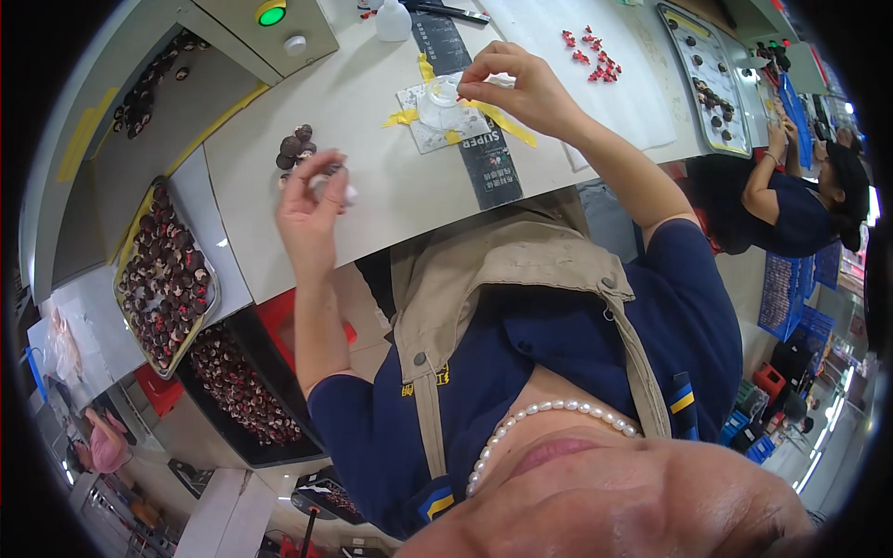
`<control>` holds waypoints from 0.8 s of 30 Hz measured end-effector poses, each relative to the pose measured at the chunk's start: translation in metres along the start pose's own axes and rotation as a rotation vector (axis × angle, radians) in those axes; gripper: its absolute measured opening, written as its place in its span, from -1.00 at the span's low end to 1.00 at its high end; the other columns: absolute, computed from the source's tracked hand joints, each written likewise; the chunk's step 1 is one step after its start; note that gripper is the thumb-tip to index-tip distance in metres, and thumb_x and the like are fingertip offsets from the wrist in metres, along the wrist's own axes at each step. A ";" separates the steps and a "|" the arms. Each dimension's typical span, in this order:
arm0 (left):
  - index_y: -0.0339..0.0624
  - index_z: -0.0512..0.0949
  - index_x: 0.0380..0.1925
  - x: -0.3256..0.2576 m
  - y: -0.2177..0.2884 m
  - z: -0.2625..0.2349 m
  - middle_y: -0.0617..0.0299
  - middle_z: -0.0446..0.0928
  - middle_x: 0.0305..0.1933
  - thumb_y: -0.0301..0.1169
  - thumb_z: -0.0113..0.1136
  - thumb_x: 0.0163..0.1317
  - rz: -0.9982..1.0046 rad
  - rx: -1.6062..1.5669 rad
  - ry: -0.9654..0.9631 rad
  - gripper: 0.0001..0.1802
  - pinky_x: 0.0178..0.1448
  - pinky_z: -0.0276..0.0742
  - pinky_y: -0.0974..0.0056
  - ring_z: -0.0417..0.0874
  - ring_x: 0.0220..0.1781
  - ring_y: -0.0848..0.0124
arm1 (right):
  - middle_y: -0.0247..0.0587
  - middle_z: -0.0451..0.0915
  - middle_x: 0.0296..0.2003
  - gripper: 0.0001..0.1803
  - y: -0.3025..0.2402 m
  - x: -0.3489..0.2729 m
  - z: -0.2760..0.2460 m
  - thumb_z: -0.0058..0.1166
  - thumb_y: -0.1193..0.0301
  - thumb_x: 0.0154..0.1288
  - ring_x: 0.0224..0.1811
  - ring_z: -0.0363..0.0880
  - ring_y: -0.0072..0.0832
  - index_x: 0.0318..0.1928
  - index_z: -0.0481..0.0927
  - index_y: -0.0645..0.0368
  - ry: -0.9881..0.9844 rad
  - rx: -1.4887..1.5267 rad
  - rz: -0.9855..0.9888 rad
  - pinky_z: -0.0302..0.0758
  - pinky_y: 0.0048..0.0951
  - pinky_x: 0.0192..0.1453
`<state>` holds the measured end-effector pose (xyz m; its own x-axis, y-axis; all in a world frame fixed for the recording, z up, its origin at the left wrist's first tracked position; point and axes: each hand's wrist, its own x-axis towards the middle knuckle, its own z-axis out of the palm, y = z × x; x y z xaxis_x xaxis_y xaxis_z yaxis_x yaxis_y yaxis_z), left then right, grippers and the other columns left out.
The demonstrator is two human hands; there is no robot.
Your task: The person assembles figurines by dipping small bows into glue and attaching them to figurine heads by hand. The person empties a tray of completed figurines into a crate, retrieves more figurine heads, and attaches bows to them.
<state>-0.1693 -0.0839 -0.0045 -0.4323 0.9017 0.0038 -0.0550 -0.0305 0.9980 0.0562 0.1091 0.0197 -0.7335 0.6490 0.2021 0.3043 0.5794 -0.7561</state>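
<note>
My left hand [312,205] is raised over the left part of the table, its fingers curled round a small dark-brown and white piece [348,194] that they partly hide. Just beyond it lies a small cluster of dark-brown round pieces [296,147] with pale patches. My right hand [516,86] is at the rim of a clear round dish [439,113], thumb and forefinger pinched together. What that pinch holds, if anything, is too small to make out. Under the dish is a pale square plate [423,139], fixed down with yellow tape [513,128].
Small red pieces [603,67] lie on a white sheet [642,116] at the right. A white bottle [393,22] stands at the back. Trays with round pieces flank the table: one right [741,147], one left [212,302]. A co-worker [791,200] works at far right.
</note>
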 end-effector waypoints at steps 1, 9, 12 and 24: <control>-0.27 0.47 -0.06 -0.005 -0.006 0.007 0.22 0.53 -0.12 -0.50 0.15 0.18 -0.040 -0.086 -0.030 -0.70 -0.30 0.47 0.51 0.51 -0.26 0.59 | -0.37 0.51 -0.35 -0.86 0.001 0.001 0.005 0.18 0.34 0.16 -0.19 0.43 -0.51 -0.35 0.60 0.15 0.023 -0.086 -0.036 0.36 -0.48 -0.11; -0.23 0.45 -0.06 -0.026 -0.038 0.046 0.15 0.57 -0.10 -0.47 0.09 0.23 -0.332 -0.587 -0.213 -0.73 -0.26 0.51 0.57 0.58 -0.20 0.58 | -0.35 0.49 -0.42 -0.90 0.000 0.017 0.026 0.17 0.40 0.12 -0.27 0.40 -0.44 -0.41 0.58 0.16 0.092 -0.336 -0.243 0.38 -0.43 -0.17; -0.22 0.45 -0.05 -0.025 -0.036 0.053 0.15 0.57 -0.11 -0.48 0.12 0.22 -0.353 -0.613 -0.171 -0.71 -0.26 0.49 0.57 0.57 -0.19 0.59 | -0.34 0.48 -0.43 -0.91 -0.001 0.021 0.030 0.19 0.43 0.09 -0.29 0.39 -0.39 -0.43 0.57 0.15 0.171 -0.413 -0.389 0.38 -0.41 -0.19; -0.23 0.42 -0.01 -0.002 -0.038 0.095 0.18 0.54 -0.06 -0.52 0.13 0.20 -0.325 -0.666 -0.083 -0.68 -0.16 0.54 0.52 0.56 -0.12 0.57 | -0.41 0.47 -0.43 -0.92 0.016 0.022 0.018 0.19 0.45 0.05 -0.27 0.39 -0.41 -0.45 0.53 0.09 0.192 -0.349 -0.526 0.32 -0.41 -0.19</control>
<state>-0.0809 -0.0431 -0.0363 -0.2332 0.9387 -0.2538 -0.7135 0.0122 0.7005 0.0344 0.1236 0.0007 -0.7268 0.2934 0.6211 0.1376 0.9480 -0.2869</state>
